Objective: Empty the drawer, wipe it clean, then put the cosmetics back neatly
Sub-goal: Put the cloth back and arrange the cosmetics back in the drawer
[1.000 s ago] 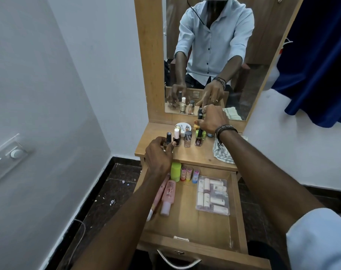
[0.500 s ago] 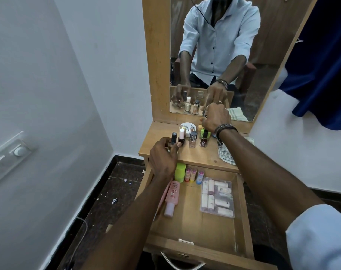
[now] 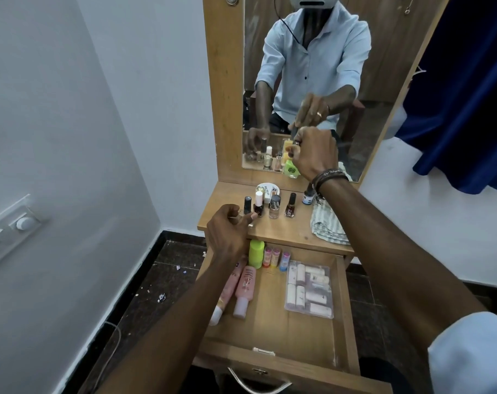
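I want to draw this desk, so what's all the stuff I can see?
nail polish bottles: about four, dark and clear, standing in a row on the desk top
round tin: one, white, behind the row
small bottle: one, blue label, by the cloth
cloth: one, striped, desk's right edge
pink tubes: two, lying at the drawer's left
green bottle: one, drawer's back
small sticks: three, beside it
clear pack: one, drawer's right
mirror: one, wood-framed
left hand: at the row
right hand: raised, pinching something small
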`<state>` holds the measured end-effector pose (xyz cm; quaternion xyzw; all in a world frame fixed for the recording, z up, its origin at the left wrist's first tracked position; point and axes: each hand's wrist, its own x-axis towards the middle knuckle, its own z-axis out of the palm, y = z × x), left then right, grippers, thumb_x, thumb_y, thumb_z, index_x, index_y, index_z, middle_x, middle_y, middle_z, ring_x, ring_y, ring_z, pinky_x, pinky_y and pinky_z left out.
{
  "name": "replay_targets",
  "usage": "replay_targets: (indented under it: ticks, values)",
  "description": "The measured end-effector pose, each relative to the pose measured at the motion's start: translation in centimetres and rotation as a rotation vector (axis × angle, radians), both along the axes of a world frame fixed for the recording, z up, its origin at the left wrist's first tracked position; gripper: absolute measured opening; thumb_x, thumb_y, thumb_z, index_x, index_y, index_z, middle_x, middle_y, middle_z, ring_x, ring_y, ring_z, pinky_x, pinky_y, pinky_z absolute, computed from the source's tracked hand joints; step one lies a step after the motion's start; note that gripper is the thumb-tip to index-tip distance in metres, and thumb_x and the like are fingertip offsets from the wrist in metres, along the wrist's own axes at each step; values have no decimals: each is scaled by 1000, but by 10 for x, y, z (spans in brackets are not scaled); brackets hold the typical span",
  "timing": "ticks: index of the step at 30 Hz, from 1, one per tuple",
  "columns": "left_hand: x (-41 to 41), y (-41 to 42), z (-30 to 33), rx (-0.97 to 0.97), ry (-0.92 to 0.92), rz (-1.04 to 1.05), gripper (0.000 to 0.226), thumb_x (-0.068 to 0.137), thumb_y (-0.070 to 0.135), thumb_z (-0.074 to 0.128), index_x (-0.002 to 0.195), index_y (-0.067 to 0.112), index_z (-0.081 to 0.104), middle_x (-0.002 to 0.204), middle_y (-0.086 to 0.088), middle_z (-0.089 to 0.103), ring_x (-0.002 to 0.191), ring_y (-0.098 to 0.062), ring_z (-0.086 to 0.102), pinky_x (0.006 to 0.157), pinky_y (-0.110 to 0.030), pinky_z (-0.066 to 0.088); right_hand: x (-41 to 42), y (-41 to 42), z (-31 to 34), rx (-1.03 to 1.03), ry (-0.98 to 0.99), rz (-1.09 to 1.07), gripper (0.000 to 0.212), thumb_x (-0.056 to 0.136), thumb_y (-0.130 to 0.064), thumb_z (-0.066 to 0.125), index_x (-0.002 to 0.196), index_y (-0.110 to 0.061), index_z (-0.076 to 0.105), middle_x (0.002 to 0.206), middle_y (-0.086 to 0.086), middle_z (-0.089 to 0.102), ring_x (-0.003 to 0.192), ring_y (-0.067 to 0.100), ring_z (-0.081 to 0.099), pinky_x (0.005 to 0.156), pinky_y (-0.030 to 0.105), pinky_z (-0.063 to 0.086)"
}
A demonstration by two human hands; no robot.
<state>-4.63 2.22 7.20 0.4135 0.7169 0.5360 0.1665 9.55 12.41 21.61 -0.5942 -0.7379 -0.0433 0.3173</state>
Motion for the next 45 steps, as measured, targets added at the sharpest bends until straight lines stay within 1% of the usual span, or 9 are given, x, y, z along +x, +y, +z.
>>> replay_targets:
  ticks: [3, 7, 12, 18, 22, 27, 34, 42, 45]
  values:
    - [0, -7, 4, 27, -2, 38, 59, 70, 50, 80, 115, 15, 65, 110, -1, 69, 94, -16, 62, 81, -36, 53, 2, -19, 21, 79, 68, 59, 17, 85, -25, 77, 91, -10, 74, 94, 10, 73, 87, 26, 69, 74, 36, 58]
    - [4, -26, 6, 354, 166, 112, 34, 80, 35, 77, 104, 13, 67, 90, 0, 63, 76, -15, 55, 65, -31, 47, 14, -50, 37, 52, 133, 155, 15, 80, -30, 81, 79, -17, 73, 83, 1, 74, 78, 18, 71, 73, 36, 60]
    - [22, -51, 7, 552, 335, -241, 22, 85, 18, 74, 101, 3, 68, 88, -2, 62, 73, -4, 55, 60, -16, 43, 24, -98, 12, -295, 103, 365, 10, 83, -19, 78, 75, -19, 71, 71, -9, 71, 55, -6, 65, 48, 8, 47]
    - [26, -72, -10, 295, 601, -471, 44, 93, 42, 58, 125, 13, 56, 115, -1, 60, 67, -7, 56, 55, -32, 51, 37, -118, -47, -440, 0, 387, 18, 79, -24, 82, 65, -20, 73, 60, -11, 68, 53, -1, 65, 65, 24, 57]
    - [25, -72, -17, 215, 541, -616, 41, 93, 33, 61, 129, 15, 55, 120, 1, 61, 82, -6, 60, 65, -31, 54, 38, -123, -74, -456, -57, 355, 13, 78, -26, 83, 73, -20, 73, 71, -2, 73, 65, 10, 67, 66, 29, 58]
    - [21, -65, -22, 58, 339, -704, 35, 84, 16, 71, 119, 12, 66, 109, 0, 70, 89, -5, 62, 68, -10, 48, 39, -121, -94, -507, -46, 380, 12, 77, -27, 83, 72, -18, 75, 68, 0, 72, 66, 14, 68, 68, 36, 59]
    - [11, -59, -26, -100, 324, -835, 4, 85, 7, 69, 89, 5, 69, 82, 0, 69, 70, 0, 62, 58, -11, 44, 35, -126, -115, -537, -29, 412, 14, 77, -27, 83, 73, -17, 74, 72, -1, 72, 68, 14, 66, 65, 36, 58]
    - [10, -55, -34, -153, 554, -747, 8, 83, 12, 65, 90, 13, 68, 86, -2, 69, 73, -13, 62, 64, -33, 54, 40, -124, -129, -579, 66, 347, 11, 79, -10, 80, 72, -14, 72, 69, -1, 73, 59, 1, 66, 56, 15, 53]
    - [7, -52, -38, -168, 603, -731, 10, 82, 15, 62, 91, 15, 66, 85, -1, 67, 72, -13, 61, 65, -36, 55, 44, -120, -135, -536, 42, 294, 11, 78, -6, 75, 76, -16, 75, 81, 5, 75, 77, 15, 69, 72, 29, 58]
